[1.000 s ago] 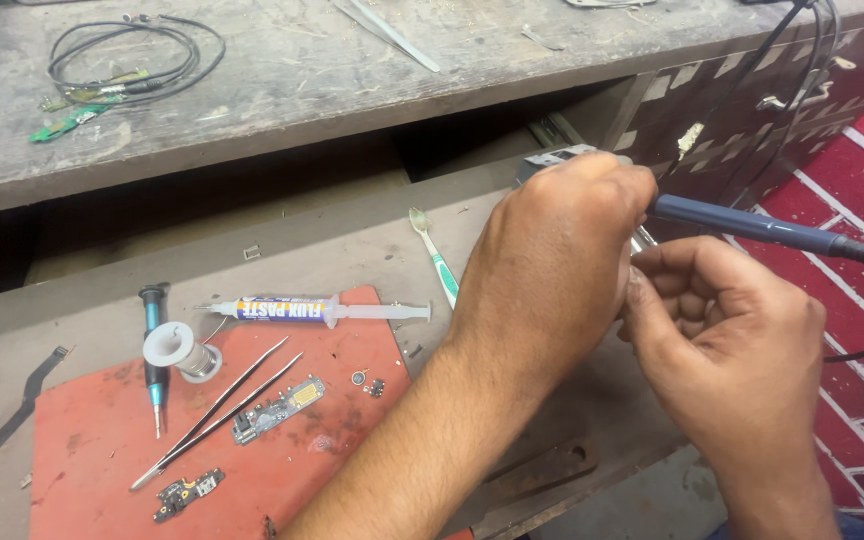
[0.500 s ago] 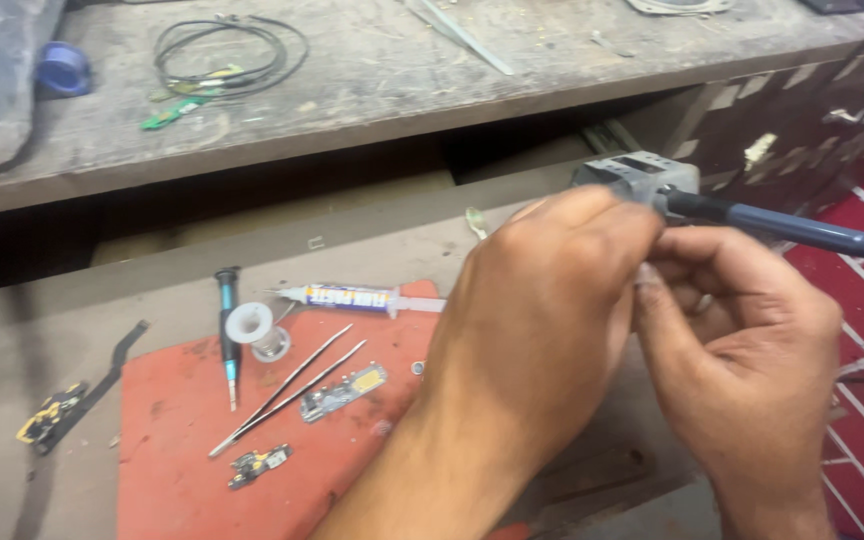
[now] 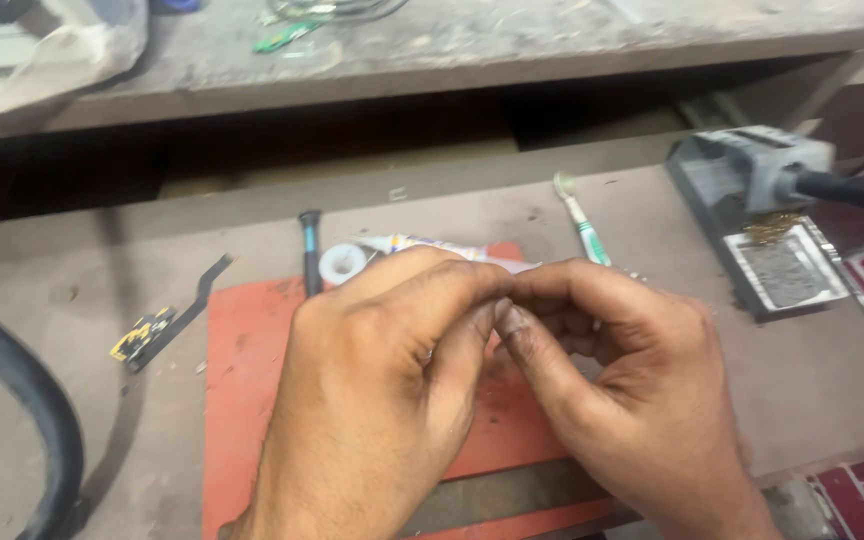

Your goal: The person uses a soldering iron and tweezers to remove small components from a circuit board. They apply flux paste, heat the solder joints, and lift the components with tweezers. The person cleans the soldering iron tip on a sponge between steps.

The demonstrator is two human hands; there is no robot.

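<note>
My left hand point(image 3: 382, 370) and my right hand point(image 3: 632, 380) meet over a red work mat point(image 3: 242, 400), fingers curled and fingertips pressed together. Anything pinched between them is hidden. A blue-handled soldering iron point(image 3: 852, 190) rests in its grey stand point(image 3: 742, 190) at the right, apart from both hands. Just beyond my knuckles lie a paste syringe point(image 3: 422, 245), a white solder spool point(image 3: 342, 263) and a dark screwdriver point(image 3: 309, 250).
A toothbrush point(image 3: 582, 225) lies between the mat and the stand. A black flex cable with a yellow part point(image 3: 167, 320) sits left of the mat, and a thick black hose point(image 3: 32, 400) curves at the far left. A raised shelf point(image 3: 512, 50) with a plastic bag point(image 3: 42, 50) runs along the back.
My right hand has let go of the soldering iron, which now sits in the stand. Both hands have moved left and down over the red mat, and the view has shifted.
</note>
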